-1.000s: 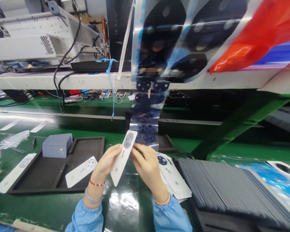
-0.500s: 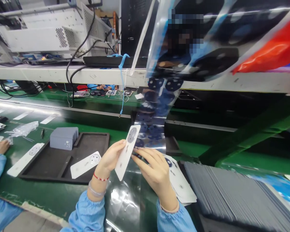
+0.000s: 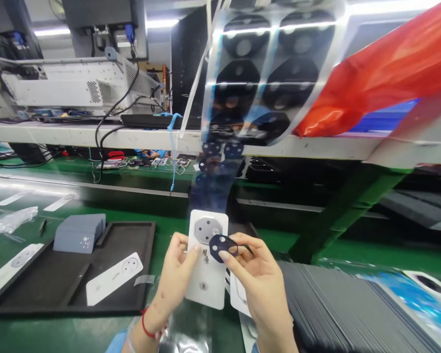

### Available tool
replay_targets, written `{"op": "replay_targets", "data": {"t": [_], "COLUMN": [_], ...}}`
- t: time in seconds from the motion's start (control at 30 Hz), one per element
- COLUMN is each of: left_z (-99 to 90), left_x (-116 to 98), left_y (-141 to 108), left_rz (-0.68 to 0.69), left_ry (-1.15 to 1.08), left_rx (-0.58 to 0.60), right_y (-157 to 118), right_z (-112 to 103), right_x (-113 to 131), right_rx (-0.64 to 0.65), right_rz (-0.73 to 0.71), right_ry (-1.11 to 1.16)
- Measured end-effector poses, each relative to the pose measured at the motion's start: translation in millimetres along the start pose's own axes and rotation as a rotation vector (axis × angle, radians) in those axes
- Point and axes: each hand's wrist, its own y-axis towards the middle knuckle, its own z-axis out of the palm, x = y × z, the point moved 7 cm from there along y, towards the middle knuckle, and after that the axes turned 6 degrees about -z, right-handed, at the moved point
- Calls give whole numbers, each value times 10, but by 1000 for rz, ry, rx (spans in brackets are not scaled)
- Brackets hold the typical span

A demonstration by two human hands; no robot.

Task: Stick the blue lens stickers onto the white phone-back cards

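Observation:
My left hand (image 3: 178, 274) grips a white phone back cover (image 3: 206, 299) by its left edge, thumb on the front. The cover stands nearly upright, with a grey round-cornered camera area (image 3: 203, 230) and dark print below it. Between thumb and fingers of my right hand (image 3: 262, 284) is a black camera-lens sticker (image 3: 220, 249) with several holes. It overlaps the lower right of the camera area in view; I cannot tell whether they touch. Behind the cover hangs a clear strip of black stickers (image 3: 238, 81). More white covers (image 3: 237, 296) lie partly hidden under my right hand.
At left, a black tray (image 3: 152, 245) carries a white cover (image 3: 113, 282) and a stack of grey covers (image 3: 75, 234). A long row of grey sheets (image 3: 334, 304) fills the right. A shelf edge (image 3: 150, 142) crosses above, with red plastic (image 3: 375, 73) overhanging it.
The white cover has turned from a slant to face me, nearly upright. My right hand has come in front of it, and the black sticker now shows in its fingers. The view has shifted.

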Motion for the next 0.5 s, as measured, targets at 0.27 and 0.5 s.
{"op": "replay_targets", "data": {"t": [0.27, 0.5], "left_z": [208, 270], "left_x": [35, -63], "left_y": [-332, -454], "left_rz": [69, 158], "left_ry": [186, 283], "left_rx": [14, 15], "right_y": [-126, -195], "right_z": [-86, -46], "right_x": [154, 218], "right_rx": [-123, -109], "right_rz": [-20, -40], "right_ry": [-153, -248]}}
